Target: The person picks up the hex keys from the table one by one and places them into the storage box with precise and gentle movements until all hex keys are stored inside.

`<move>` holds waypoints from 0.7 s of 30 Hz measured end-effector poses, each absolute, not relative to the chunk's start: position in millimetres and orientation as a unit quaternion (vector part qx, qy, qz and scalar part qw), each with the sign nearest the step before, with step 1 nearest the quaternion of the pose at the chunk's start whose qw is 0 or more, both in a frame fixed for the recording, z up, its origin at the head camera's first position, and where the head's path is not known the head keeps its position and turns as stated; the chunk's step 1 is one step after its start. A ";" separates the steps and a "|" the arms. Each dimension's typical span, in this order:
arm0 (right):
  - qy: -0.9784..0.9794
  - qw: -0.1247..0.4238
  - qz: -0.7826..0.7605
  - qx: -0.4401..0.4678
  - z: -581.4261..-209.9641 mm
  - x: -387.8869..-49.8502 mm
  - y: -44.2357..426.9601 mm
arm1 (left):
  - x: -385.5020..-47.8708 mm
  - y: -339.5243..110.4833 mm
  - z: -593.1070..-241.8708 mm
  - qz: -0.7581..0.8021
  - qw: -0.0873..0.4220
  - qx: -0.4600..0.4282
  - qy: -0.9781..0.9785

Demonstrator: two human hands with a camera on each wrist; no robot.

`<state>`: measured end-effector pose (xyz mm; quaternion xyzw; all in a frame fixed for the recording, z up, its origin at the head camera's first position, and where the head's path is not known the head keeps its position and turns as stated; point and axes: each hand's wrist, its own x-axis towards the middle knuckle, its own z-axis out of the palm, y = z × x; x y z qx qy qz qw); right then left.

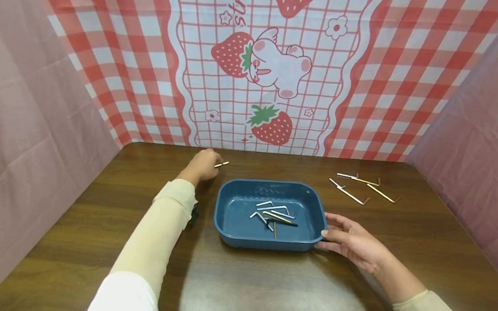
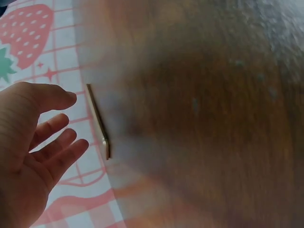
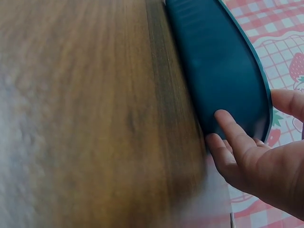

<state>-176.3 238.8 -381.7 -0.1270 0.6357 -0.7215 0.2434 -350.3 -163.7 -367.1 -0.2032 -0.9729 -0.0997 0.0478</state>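
Observation:
My left hand point(image 1: 205, 164) reaches to the back of the table, beside a brass-coloured hex key point(image 2: 98, 116). In the left wrist view its thumb and fingers stand apart, with a gap between them and the key. A dark blue tray point(image 1: 264, 244) stands in the middle of the table. Several silver, gold and black hex keys point(image 1: 277, 214) lie crossed on its floor. At the tray's right front corner my right hand point(image 1: 353, 240) holds on, thumb at the rim and fingers against the outer wall point(image 3: 223, 71).
To the right at the back, several more hex keys point(image 1: 350, 195) lie loose on the brown wooden table point(image 1: 265, 291). A red-and-white strawberry cloth point(image 1: 254, 79) hangs behind the table's far edge. Pink curtains point(image 1: 480, 128) flank both sides.

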 end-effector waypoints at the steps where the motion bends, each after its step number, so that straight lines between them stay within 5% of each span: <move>1: 0.634 0.243 -0.722 -0.131 -382.2 -176.3 239.2 | -351.6 -161.6 -368.2 -0.090 0.039 -0.199 -0.975; 9: 0.631 0.243 -0.725 -0.126 -382.4 -175.1 238.2 | -355.0 -152.2 -374.8 -0.070 -0.046 -0.168 -0.982; 21: 0.637 0.243 -0.720 -0.129 -382.5 -175.8 239.7 | -350.8 -152.7 -365.2 -0.027 -0.056 -0.140 -0.988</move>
